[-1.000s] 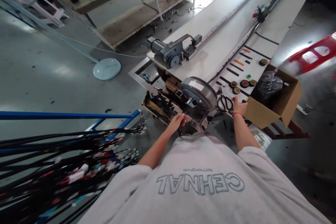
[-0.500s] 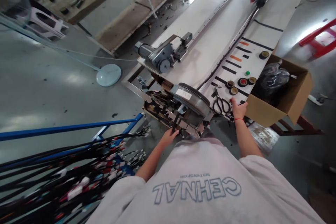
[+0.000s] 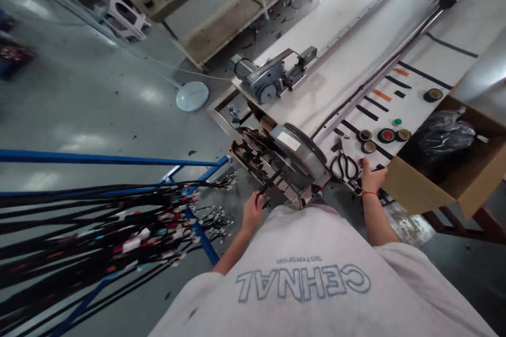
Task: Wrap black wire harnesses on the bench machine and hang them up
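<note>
Left hand (image 3: 252, 211): fingers pinch the end of a thin, black, flexible strip (image 3: 270, 183), which runs up to the grey drum-shaped machine (image 3: 306, 155) at the end of the long white bench (image 3: 300, 97). Right hand (image 3: 373, 178): thumb extended at a small round red button (image 3: 361, 162); contact and other fingers' state cannot be told.

Workshop with racked cable bundles (image 3: 130, 239), motor (image 3: 245, 68), workbench (image 3: 316, 87)

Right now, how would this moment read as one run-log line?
left grip: holding black strip | right grip: beside red button, contact unclear | black-handled scissors: on white worktable | cardboard box: right of right grip
</note>
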Available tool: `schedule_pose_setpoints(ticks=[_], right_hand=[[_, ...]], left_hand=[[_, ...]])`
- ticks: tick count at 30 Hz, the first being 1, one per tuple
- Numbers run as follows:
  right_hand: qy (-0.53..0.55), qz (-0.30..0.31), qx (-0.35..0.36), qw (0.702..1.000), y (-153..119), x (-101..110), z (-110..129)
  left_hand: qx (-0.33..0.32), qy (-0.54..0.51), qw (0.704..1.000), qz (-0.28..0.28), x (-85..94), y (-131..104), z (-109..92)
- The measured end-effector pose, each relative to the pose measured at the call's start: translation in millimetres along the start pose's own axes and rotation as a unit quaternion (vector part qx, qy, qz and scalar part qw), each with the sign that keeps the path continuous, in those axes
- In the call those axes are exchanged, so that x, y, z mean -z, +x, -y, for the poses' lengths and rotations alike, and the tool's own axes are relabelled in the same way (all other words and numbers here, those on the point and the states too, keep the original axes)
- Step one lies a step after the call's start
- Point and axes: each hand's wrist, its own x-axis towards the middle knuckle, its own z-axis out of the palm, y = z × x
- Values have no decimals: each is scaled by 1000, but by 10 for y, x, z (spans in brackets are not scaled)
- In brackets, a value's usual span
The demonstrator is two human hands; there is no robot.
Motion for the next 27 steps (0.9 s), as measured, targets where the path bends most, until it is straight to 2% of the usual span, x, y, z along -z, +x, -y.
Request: schedule_pose_setpoints(ticks=[7, 17, 22, 27], right_hand=[[10, 1, 5, 1000, 24, -8, 15], [-5, 1, 14, 1000, 59, -33, -27], [-10, -4, 13, 1000, 93, -51, -54], [-16, 4, 14, 1000, 94, -35, -41]], left_hand=[[-52, -14, 999, -2, -172, 252, -190], [-40, 44, 997, 50, -293, 623, -378], [-31, 103, 993, 46, -368, 728, -284], [-28, 107, 992, 63, -274, 596, 13]])
